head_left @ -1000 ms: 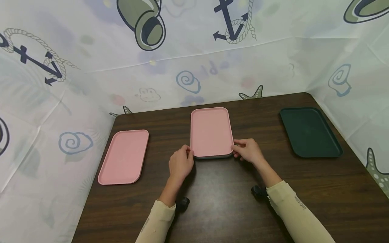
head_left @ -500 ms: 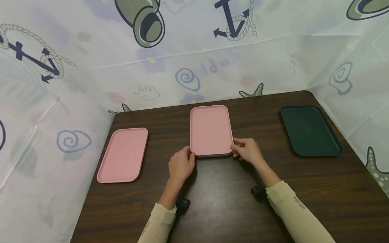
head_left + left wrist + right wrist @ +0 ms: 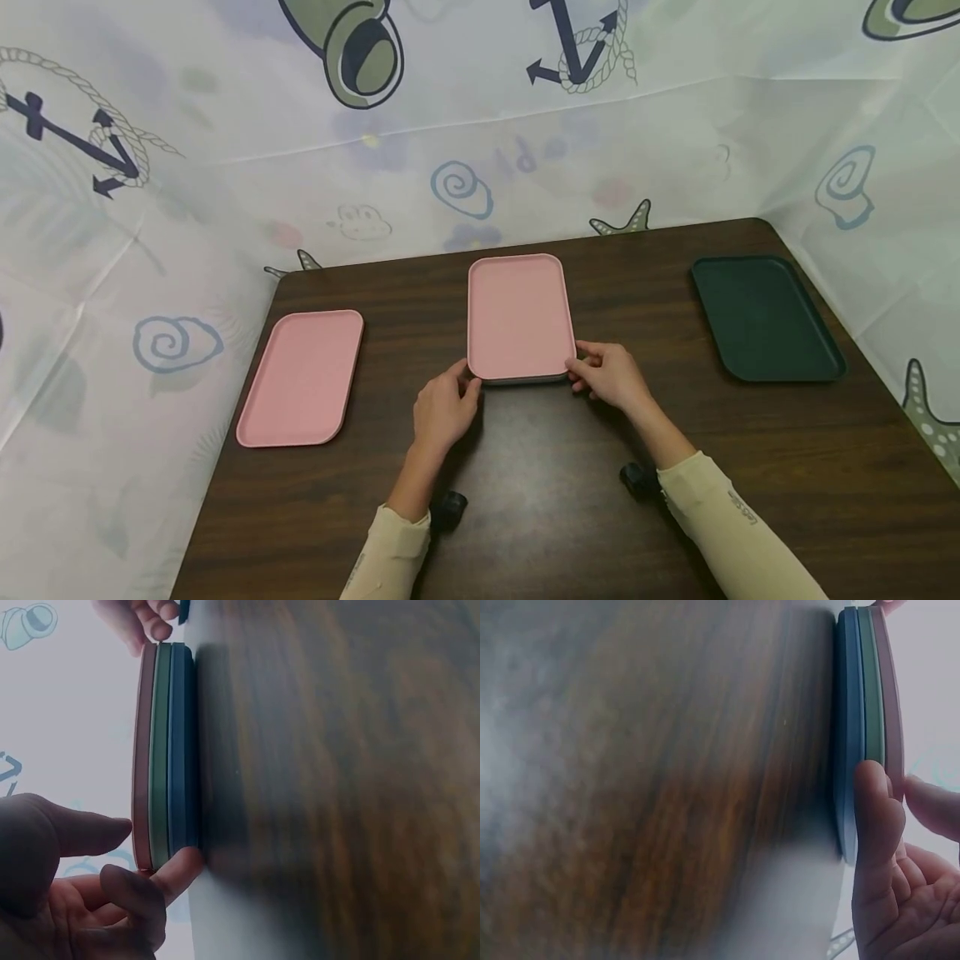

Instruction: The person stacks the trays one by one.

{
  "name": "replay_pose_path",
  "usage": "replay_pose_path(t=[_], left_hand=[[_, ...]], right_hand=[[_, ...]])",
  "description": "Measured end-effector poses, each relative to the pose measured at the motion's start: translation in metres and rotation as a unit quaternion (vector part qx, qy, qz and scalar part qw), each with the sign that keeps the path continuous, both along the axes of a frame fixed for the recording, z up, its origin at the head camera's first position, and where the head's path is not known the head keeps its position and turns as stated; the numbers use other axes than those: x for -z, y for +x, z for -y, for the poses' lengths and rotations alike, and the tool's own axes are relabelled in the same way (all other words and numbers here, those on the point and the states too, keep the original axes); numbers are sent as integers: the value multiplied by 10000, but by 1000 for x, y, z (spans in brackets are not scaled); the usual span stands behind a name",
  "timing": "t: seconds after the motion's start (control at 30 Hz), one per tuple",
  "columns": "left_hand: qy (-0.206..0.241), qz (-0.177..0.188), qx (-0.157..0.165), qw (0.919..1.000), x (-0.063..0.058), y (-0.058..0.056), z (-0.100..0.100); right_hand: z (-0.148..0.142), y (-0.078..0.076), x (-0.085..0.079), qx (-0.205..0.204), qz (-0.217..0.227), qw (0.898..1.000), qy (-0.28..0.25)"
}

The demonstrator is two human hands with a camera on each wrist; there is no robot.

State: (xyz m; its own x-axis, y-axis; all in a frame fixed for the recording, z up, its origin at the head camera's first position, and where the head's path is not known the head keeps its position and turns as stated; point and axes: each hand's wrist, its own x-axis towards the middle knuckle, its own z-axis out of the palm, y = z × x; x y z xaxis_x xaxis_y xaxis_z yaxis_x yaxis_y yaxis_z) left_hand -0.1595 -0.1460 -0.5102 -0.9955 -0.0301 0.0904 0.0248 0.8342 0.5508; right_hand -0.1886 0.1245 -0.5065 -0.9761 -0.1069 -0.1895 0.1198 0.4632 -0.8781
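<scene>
Three rectangular trays lie stacked at the middle of the table: a pink tray (image 3: pixel 519 317) on top, a green tray (image 3: pixel 160 757) under it and a blue tray (image 3: pixel 181 757) at the bottom. My left hand (image 3: pixel 444 408) holds the near left corner, its thumb by the pink rim and a finger against the blue edge. At the near right corner my right hand (image 3: pixel 613 375) holds the stack, with the thumb at the pink rim and a finger along the lower trays. From above, the pink tray hides most of the other two.
A second pink tray (image 3: pixel 302 379) lies on the left of the dark wooden table (image 3: pixel 540 500). On the right is a dark green tray (image 3: pixel 768 317). Patterned white cloth (image 3: pixel 465 100) hangs behind the table and along its sides.
The head view has tilted slightly downward, so the table and trays sit a little higher in the picture. Both hands stay at the stack's near corners.
</scene>
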Motion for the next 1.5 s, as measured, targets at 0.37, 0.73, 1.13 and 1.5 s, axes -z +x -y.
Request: replay_pose_path(t=[0.37, 0.73, 1.13, 1.5], left_hand=[[250, 308, -227, 9990, -9, 20, 22], [401, -175, -1587, 9864, -28, 51, 114], [-123, 551, -2704, 9611, -30, 68, 239], [-663, 1302, -2566, 9554, -20, 56, 286]], right_hand=[[9, 16, -8, 346, -255, 9990, 153], [64, 34, -12, -377, -559, 9952, -707], [152, 53, 1, -1977, 75, 9740, -1108], [212, 53, 8, -2270, 561, 9628, -1356]])
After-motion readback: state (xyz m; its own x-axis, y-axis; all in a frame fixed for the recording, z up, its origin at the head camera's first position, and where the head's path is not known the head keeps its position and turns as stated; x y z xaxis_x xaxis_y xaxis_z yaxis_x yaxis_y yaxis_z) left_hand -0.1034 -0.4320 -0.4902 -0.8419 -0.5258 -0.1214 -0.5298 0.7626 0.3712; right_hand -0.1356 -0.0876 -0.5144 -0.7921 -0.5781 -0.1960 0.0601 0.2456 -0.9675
